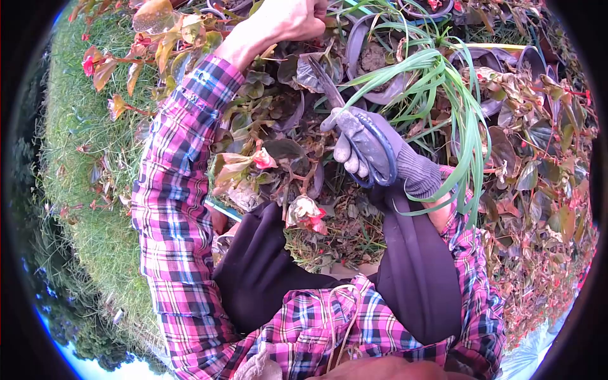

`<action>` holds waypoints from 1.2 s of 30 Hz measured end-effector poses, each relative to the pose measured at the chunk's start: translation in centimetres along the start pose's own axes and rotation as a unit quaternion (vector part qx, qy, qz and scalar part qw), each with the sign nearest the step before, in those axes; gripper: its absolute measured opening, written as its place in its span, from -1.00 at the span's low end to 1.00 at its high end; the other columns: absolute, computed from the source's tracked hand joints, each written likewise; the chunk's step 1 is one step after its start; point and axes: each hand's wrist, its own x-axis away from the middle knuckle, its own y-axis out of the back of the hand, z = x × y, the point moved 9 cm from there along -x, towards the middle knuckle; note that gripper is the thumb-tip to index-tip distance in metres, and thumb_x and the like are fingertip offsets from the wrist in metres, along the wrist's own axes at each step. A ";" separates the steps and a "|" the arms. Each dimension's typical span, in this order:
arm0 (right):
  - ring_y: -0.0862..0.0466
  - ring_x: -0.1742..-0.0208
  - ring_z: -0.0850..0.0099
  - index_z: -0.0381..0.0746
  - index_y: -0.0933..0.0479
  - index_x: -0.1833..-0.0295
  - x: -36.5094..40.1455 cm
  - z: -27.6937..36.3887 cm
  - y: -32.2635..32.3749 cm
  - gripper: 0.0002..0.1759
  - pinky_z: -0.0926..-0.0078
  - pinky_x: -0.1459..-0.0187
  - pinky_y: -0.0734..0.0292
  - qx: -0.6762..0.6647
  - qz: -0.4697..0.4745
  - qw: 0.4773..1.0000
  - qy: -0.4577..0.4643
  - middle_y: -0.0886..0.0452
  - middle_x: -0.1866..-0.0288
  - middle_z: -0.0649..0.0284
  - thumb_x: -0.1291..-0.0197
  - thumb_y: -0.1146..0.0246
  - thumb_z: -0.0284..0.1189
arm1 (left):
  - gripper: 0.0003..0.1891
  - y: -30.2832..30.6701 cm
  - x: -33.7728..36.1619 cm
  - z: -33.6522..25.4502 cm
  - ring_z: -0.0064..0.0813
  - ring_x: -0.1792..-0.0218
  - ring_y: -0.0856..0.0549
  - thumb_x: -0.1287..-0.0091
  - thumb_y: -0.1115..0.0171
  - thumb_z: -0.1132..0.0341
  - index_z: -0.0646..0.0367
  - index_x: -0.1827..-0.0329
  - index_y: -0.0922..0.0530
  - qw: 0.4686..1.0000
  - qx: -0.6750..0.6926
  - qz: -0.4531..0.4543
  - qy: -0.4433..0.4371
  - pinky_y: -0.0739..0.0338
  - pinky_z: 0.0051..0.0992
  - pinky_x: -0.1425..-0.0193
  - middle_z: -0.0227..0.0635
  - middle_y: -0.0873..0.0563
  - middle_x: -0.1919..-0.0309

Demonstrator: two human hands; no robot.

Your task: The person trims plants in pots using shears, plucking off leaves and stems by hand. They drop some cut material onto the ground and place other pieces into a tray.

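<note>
My left hand is bare and reaches to the top edge of the view, over the potted plants. Its fingers are curled closed; whatever they hold, if anything, is hidden. My right hand wears a grey glove and is wrapped round a pair of scissors with dark looped handles. The blades point up and left, towards my left hand, and look closed together. Long green strap-like leaves arch over and beside my right wrist. Below the scissors' tip are brownish begonia leaves and a pink flower.
Dark plastic pots stand among the plants at the top and right. Another pink and cream bloom is between my knees. Grass spreads on the left, and reddish begonias crowd the right side.
</note>
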 end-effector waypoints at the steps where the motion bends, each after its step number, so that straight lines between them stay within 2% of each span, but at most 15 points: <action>1: -0.47 0.72 0.59 -0.23 -0.41 0.08 0.0 -0.1 -0.1 -0.52 0.70 0.74 -0.37 0.007 0.004 1.000 -0.006 -0.48 0.62 0.36 -0.23 -0.09 0.01 | -0.87 -0.3 0.4 0.8 -0.21 0.41 -0.65 0.11 -0.20 0.37 0.21 0.50 -0.62 0.998 0.047 -0.001 0.037 -0.52 -0.34 0.31 -0.12 -0.63 0.51; 5: -0.46 0.71 0.59 -0.21 -0.41 0.07 -0.2 -0.6 0.0 -0.52 0.70 0.73 -0.36 0.042 -0.018 0.999 -0.017 -0.47 0.62 0.36 -0.23 -0.10 0.01 | -0.91 -1.3 1.3 3.9 -0.49 0.47 -0.59 0.11 -0.21 0.39 0.23 0.56 -0.58 0.958 0.247 -0.007 0.147 -0.45 -0.46 0.39 -0.29 -0.62 0.55; 6: -0.46 0.71 0.59 -0.21 -0.41 0.07 -0.3 -0.6 -0.1 -0.52 0.69 0.73 -0.36 0.031 -0.010 0.999 -0.016 -0.47 0.62 0.35 -0.22 -0.11 0.01 | -0.95 -1.3 1.2 4.3 -0.59 0.51 -0.53 0.10 -0.20 0.44 0.22 0.61 -0.55 0.956 0.253 -0.093 0.116 -0.39 -0.54 0.45 -0.37 -0.60 0.56; 9: -0.47 0.72 0.56 -0.21 -0.41 0.06 -0.5 -1.1 -0.2 -0.52 0.68 0.74 -0.37 -0.009 0.012 1.000 -0.026 -0.48 0.62 0.34 -0.21 -0.12 0.01 | -0.95 -3.8 1.6 5.9 -0.61 0.55 -0.51 0.07 -0.19 0.47 0.22 0.63 -0.52 0.911 0.377 -0.075 0.150 -0.36 -0.57 0.49 -0.41 -0.58 0.59; 11: -0.48 0.72 0.55 -0.20 -0.41 0.06 -0.6 -1.6 -0.2 -0.53 0.66 0.76 -0.37 -0.042 0.023 0.997 -0.053 -0.49 0.62 0.33 -0.20 -0.14 0.00 | -0.89 -2.6 3.0 3.8 -0.62 0.64 -0.47 0.03 -0.20 0.42 0.19 0.65 -0.47 0.922 0.316 -0.021 0.222 -0.35 -0.56 0.54 -0.53 -0.49 0.74; 13: -0.49 0.73 0.52 -0.20 -0.40 0.06 -0.8 -2.2 0.2 -0.54 0.63 0.77 -0.38 -0.030 0.006 0.998 -0.054 -0.50 0.61 0.31 -0.20 -0.16 -0.02 | -0.84 0.6 2.9 -1.2 -0.63 0.66 -0.47 -0.03 -0.18 0.36 0.17 0.66 -0.45 0.993 -0.005 -0.118 0.002 -0.33 -0.57 0.57 -0.53 -0.48 0.77; 14: -0.49 0.73 0.51 -0.20 -0.40 0.05 -1.0 -2.3 0.3 -0.54 0.62 0.78 -0.38 -0.022 -0.001 0.998 -0.054 -0.50 0.61 0.30 -0.19 -0.17 -0.03 | -0.84 0.5 3.0 -1.7 -0.63 0.69 -0.45 -0.05 -0.15 0.35 0.15 0.66 -0.46 0.989 0.012 -0.136 -0.049 -0.28 -0.57 0.62 -0.49 -0.50 0.75; 16: -0.50 0.73 0.49 -0.20 -0.40 0.05 -1.1 -2.1 0.3 -0.55 0.61 0.79 -0.39 -0.006 -0.006 0.999 -0.045 -0.51 0.61 0.28 -0.20 -0.17 -0.04 | -0.86 -0.5 2.2 1.9 -0.63 0.71 -0.42 -0.05 -0.13 0.38 0.14 0.65 -0.47 0.959 0.257 -0.077 0.092 -0.24 -0.59 0.64 -0.48 -0.50 0.74; 18: -0.50 0.73 0.47 -0.20 -0.40 0.04 -0.9 -2.0 0.3 -0.56 0.59 0.78 -0.40 -0.001 -0.010 0.999 -0.044 -0.51 0.60 0.26 -0.20 -0.17 -0.06 | -0.89 -2.7 2.0 4.8 -0.67 0.73 -0.37 -0.03 -0.13 0.46 0.13 0.64 -0.47 0.857 0.444 -0.030 0.258 -0.20 -0.63 0.66 -0.47 -0.51 0.71; 21: -0.51 0.72 0.46 -0.20 -0.40 0.05 -0.8 -1.8 0.1 -0.57 0.58 0.78 -0.42 -0.020 -0.001 0.998 -0.053 -0.52 0.60 0.26 -0.20 -0.17 -0.06 | -0.95 -1.3 2.0 3.7 -0.71 0.71 -0.36 0.00 -0.10 0.55 0.19 0.52 -0.48 0.824 0.508 -0.089 0.234 -0.19 -0.67 0.66 -0.44 -0.52 0.63; 24: -0.51 0.71 0.47 -0.20 -0.40 0.06 -0.9 -2.2 0.1 -0.57 0.58 0.77 -0.41 -0.061 0.027 0.996 -0.059 -0.52 0.59 0.26 -0.20 -0.17 -0.06 | -0.92 0.1 -0.1 2.4 -0.70 0.68 -0.39 -0.01 -0.04 0.61 0.25 0.48 -0.46 0.739 0.660 0.004 0.133 -0.22 -0.70 0.63 -0.37 -0.51 0.62; 25: -0.51 0.71 0.47 -0.20 -0.40 0.06 -1.0 -2.3 0.1 -0.57 0.58 0.77 -0.40 -0.066 0.035 0.996 -0.055 -0.52 0.59 0.27 -0.20 -0.17 -0.06 | -0.91 1.9 -1.2 2.3 -0.73 0.64 -0.42 -0.04 -0.07 0.56 0.26 0.40 -0.51 0.742 0.666 -0.030 0.066 -0.23 -0.73 0.60 -0.37 -0.52 0.62; 27: -0.50 0.72 0.49 -0.19 -0.40 0.06 -1.0 -2.1 0.1 -0.57 0.60 0.78 -0.38 -0.038 0.018 0.998 -0.047 -0.51 0.59 0.28 -0.20 -0.17 -0.06 | -0.84 2.8 -1.5 1.6 -0.66 0.54 -0.52 -0.05 -0.08 0.52 0.27 0.30 -0.56 0.893 0.440 0.019 0.090 -0.35 -0.73 0.50 -0.31 -0.56 0.59; 29: -0.49 0.72 0.51 -0.19 -0.40 0.06 -0.8 -1.7 0.3 -0.57 0.61 0.78 -0.37 0.031 -0.032 0.998 -0.039 -0.51 0.60 0.29 -0.20 -0.17 -0.05 | -0.84 1.7 -2.4 1.0 -0.60 0.50 -0.57 -0.04 -0.15 0.50 0.29 0.29 -0.58 0.980 0.192 0.047 -0.017 -0.41 -0.69 0.45 -0.28 -0.60 0.56; 36: -0.50 0.72 0.58 -0.16 -0.35 0.25 -0.5 -1.9 0.1 -0.54 0.66 0.74 -0.40 0.060 -0.031 0.997 -0.046 -0.50 0.62 0.34 -0.14 -0.20 0.03 | -0.85 -3.0 -2.8 3.3 -0.52 0.52 -0.60 0.01 -0.25 0.50 0.32 0.35 -0.58 0.992 0.056 0.112 -0.016 -0.45 -0.60 0.48 -0.23 -0.62 0.59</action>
